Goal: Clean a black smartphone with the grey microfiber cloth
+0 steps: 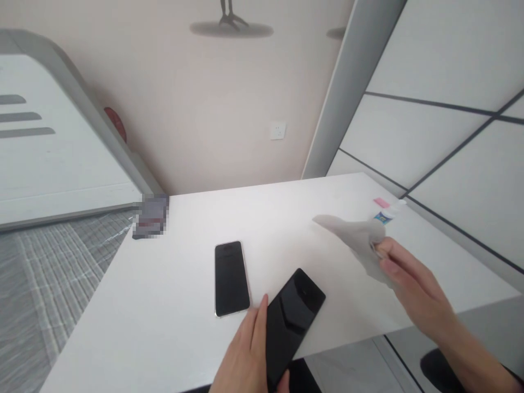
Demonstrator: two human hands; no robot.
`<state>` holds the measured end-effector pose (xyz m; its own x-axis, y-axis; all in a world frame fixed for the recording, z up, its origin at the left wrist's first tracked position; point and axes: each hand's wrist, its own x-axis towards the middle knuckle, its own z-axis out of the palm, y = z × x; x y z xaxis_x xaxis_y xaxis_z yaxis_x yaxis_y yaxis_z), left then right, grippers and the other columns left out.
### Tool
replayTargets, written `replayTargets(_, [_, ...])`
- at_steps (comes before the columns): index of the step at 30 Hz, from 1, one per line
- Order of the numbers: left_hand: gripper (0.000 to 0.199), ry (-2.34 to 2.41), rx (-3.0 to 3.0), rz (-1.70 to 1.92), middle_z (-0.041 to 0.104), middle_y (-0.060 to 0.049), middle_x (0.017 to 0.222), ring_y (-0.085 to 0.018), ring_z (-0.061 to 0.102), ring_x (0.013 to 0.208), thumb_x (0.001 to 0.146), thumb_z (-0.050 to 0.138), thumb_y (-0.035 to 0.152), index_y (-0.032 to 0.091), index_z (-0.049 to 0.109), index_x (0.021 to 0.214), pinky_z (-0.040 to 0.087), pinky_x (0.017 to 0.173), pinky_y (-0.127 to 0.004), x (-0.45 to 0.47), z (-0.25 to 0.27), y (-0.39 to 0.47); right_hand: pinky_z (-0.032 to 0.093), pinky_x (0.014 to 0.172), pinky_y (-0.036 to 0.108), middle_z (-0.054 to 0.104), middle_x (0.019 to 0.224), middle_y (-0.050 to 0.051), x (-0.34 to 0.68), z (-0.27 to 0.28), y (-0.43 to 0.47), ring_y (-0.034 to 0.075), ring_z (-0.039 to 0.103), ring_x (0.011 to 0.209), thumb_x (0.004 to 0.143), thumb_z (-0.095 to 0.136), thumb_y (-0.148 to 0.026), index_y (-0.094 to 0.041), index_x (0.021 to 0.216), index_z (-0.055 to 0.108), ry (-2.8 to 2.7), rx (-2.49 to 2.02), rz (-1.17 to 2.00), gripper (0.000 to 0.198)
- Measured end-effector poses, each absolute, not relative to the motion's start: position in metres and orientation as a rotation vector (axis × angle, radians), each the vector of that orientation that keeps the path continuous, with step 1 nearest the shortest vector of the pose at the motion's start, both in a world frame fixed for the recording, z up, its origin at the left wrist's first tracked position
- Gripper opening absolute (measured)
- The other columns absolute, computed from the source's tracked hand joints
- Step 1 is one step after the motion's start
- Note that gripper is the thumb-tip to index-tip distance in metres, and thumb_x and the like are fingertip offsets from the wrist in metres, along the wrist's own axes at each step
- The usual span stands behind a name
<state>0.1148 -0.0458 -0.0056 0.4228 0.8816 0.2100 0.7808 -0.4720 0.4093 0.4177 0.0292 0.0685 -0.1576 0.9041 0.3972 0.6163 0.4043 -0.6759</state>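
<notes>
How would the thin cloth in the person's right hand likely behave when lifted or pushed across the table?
The cloth is probably floppy: it droops and folds from the right hand pinching it. It seems light, since the fingertips alone carry it. Pushed on the table, it would likely bunch rather than slide.

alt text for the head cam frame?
At a white table, the left hand holds a black phone tilted, while the right hand pinches a thin grey cloth. A second phone lies flat, screen dark, beside the held one.
</notes>
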Motion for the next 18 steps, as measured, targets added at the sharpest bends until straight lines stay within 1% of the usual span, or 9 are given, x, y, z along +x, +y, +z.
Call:
replayTargets(3, [0.114, 1.453, 2.474, 0.655, 0.062, -0.024, 0.145, -0.038, 0.067, 0.127, 0.070, 0.065, 0.014, 0.012, 0.004, 0.166, 0.064, 0.098, -0.048, 0.132, -0.012, -0.038, 0.040, 0.045, 0.028, 0.048, 0.068, -0.003, 0.398, 0.064, 0.010, 0.017, 0.048, 0.053, 0.109, 0.040, -0.034, -0.028, 0.082, 0.040, -2.010, -1.266, 0.472, 0.028])
replayTargets(6, [0.095, 1.478, 2.450, 0.680, 0.064, -0.021, 0.138, -0.039, 0.064, 0.128, 0.073, 0.067, 0.016, 0.011, 0.028, 0.159, 0.061, 0.103, -0.053, 0.137, -0.006, -0.028, 0.052, 0.056, 0.033, 0.060, 0.074, 0.001, 0.378, 0.035, 0.002, 0.021, 0.061, 0.062, 0.108, 0.039, -0.033, -0.027, 0.085, 0.045, -2.240, -1.230, 0.493, 0.025])
replayTargets(8, [0.087, 1.496, 2.406, 0.655, 0.064, -0.019, 0.135, -0.038, 0.062, 0.126, 0.072, 0.070, 0.017, 0.011, 0.039, 0.153, 0.059, 0.105, -0.053, 0.138, 0.000, -0.023, 0.061, 0.073, 0.045, 0.073, 0.094, 0.012, 0.369, 0.013, -0.001, 0.031, 0.072, 0.089, 0.109, 0.042, -0.044, -0.022, 0.105, 0.056, -2.324, -1.241, 0.381, 0.026])
replayTargets(9, [0.085, 1.508, 2.390, 0.636, 0.064, -0.018, 0.133, -0.037, 0.061, 0.125, 0.072, 0.073, 0.018, 0.012, 0.042, 0.151, 0.058, 0.105, -0.052, 0.138, 0.002, -0.022, 0.062, 0.084, 0.052, 0.074, 0.111, 0.019, 0.365, 0.004, -0.002, 0.037, 0.071, 0.107, 0.108, 0.043, -0.051, -0.017, 0.123, 0.056, -2.351, -1.248, 0.309, 0.039])
replayTargets(10, [0.083, 1.521, 2.390, 0.620, 0.064, -0.017, 0.132, -0.037, 0.061, 0.124, 0.073, 0.075, 0.021, 0.013, 0.044, 0.149, 0.057, 0.104, -0.052, 0.137, 0.004, -0.021, 0.059, 0.095, 0.057, 0.069, 0.130, 0.025, 0.361, -0.003, -0.004, 0.040, 0.065, 0.124, 0.107, 0.045, -0.057, -0.012, 0.142, 0.049, -2.379, -1.248, 0.248, 0.057])
replayTargets(11, [0.082, 1.539, 2.405, 0.614, 0.064, -0.017, 0.131, -0.038, 0.060, 0.123, 0.074, 0.078, 0.024, 0.015, 0.045, 0.149, 0.055, 0.104, -0.053, 0.137, 0.005, -0.021, 0.055, 0.104, 0.060, 0.059, 0.147, 0.027, 0.357, -0.007, -0.007, 0.042, 0.056, 0.138, 0.105, 0.046, -0.062, -0.009, 0.155, 0.037, -2.418, -1.236, 0.216, 0.074])
replayTargets(13, [0.089, 1.585, 2.442, 0.619, 0.066, -0.016, 0.128, -0.038, 0.060, 0.120, 0.076, 0.080, 0.031, 0.016, 0.039, 0.153, 0.052, 0.102, -0.055, 0.135, 0.004, -0.022, 0.046, 0.116, 0.058, 0.042, 0.163, 0.024, 0.348, -0.007, -0.013, 0.039, 0.043, 0.150, 0.100, 0.049, -0.072, -0.009, 0.165, 0.023, -2.521, -1.162, 0.257, 0.094])
replayTargets(16, [0.106, 1.642, 2.429, 0.656, 0.068, -0.015, 0.123, -0.036, 0.063, 0.111, 0.076, 0.079, 0.030, 0.015, 0.018, 0.162, 0.048, 0.099, -0.053, 0.133, 0.000, -0.025, 0.040, 0.124, 0.049, 0.044, 0.163, 0.015, 0.341, 0.000, -0.017, 0.032, 0.044, 0.150, 0.094, 0.050, -0.081, -0.014, 0.165, 0.031, -2.623, -0.972, 0.442, 0.099])
replayTargets(18, [0.114, 1.667, 2.408, 0.672, 0.069, -0.014, 0.121, -0.034, 0.064, 0.105, 0.078, 0.079, 0.031, 0.014, 0.007, 0.165, 0.046, 0.096, -0.051, 0.132, -0.001, -0.027, 0.040, 0.124, 0.049, 0.049, 0.160, 0.012, 0.344, 0.004, -0.013, 0.030, 0.048, 0.148, 0.097, 0.046, -0.079, -0.017, 0.164, 0.035, -2.621, -0.944, 0.498, 0.092])
